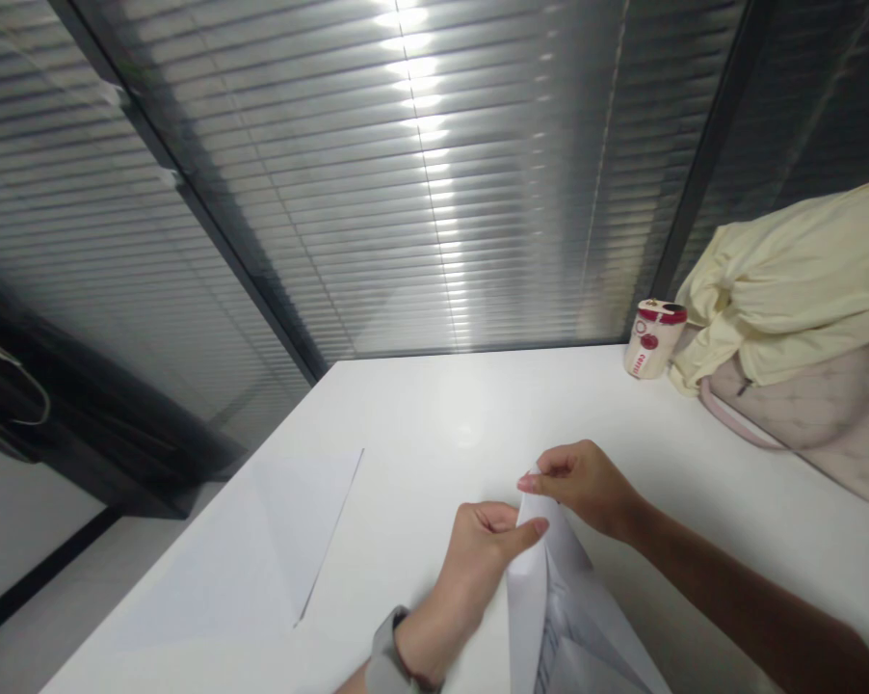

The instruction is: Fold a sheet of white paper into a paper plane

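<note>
A white sheet of paper [575,617], folded along its length with some dark print showing inside, stands tilted over the near part of the table. My left hand [482,559], with a grey band on its wrist, pinches the left edge of the fold between thumb and fingers. Just above it, my right hand [583,482] pinches the paper's top tip. Both hands are closed on the same sheet. Its lower end runs out of view at the bottom.
White paper [261,549] lies on the left of the white table [434,414]. At the back right stand a coffee cup [655,337] and a pink quilted bag [817,395] under a pale yellow cloth [810,270]. Blinds [420,193] rise behind the table.
</note>
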The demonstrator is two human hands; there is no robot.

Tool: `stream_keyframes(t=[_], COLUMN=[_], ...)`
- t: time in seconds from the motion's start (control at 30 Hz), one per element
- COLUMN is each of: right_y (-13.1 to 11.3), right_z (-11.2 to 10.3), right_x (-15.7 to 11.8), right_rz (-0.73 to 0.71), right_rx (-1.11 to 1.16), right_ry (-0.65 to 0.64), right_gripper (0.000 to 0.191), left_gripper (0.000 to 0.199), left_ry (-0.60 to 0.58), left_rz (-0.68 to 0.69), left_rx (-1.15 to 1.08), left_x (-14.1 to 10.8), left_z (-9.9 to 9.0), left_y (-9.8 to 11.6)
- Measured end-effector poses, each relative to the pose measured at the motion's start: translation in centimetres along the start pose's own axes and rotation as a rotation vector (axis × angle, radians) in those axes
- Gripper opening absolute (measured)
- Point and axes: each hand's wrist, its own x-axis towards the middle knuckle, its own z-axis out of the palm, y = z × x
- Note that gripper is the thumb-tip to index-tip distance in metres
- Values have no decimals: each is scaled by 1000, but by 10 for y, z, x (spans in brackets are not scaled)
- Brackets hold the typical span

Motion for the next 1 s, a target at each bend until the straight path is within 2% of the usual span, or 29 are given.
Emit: stream_keyframes(t=[0.23, 0.33, 0.43, 0.57, 0.67, 0.73, 0.9, 0.93, 1.0], right_y=[-4, -4, -2, 1, 4, 7, 14, 15, 14], right_z=[11, 14, 14, 12, 14, 16, 20, 21, 20], right_x=[-5, -7, -7, -6, -5, -6, -7, -8, -7], right_rz=[-3, -15, -31, -51, -63, -121, -435, -449, -383], right_rx=[-11, -20, -33, -8, -24, -43, -145, -156, -139], right_ry=[127, 163, 149, 85, 122, 175, 250, 253, 252], right_gripper=[34, 32, 30, 24, 19, 14, 14, 14, 13], left_gripper=[39, 42, 46, 43, 46, 49, 55, 55, 54], left_ry=[-9, -12, -19, -3, -38, -51, -33, -26, -19], left_rz=[-42, -8, 18, -30, -44, -33, -35, -42, -57], left_rx=[-42, -55, -69, -80, -75, -60, -20, -15, -11], left_x=[-1, -2, -2, 0, 1, 1, -1, -1, 0], left_z=[-1, 0, 0, -1, -3, -4, -3, -3, -3], left_y=[1, 2, 2, -2, -4, -3, 2, 2, 2])
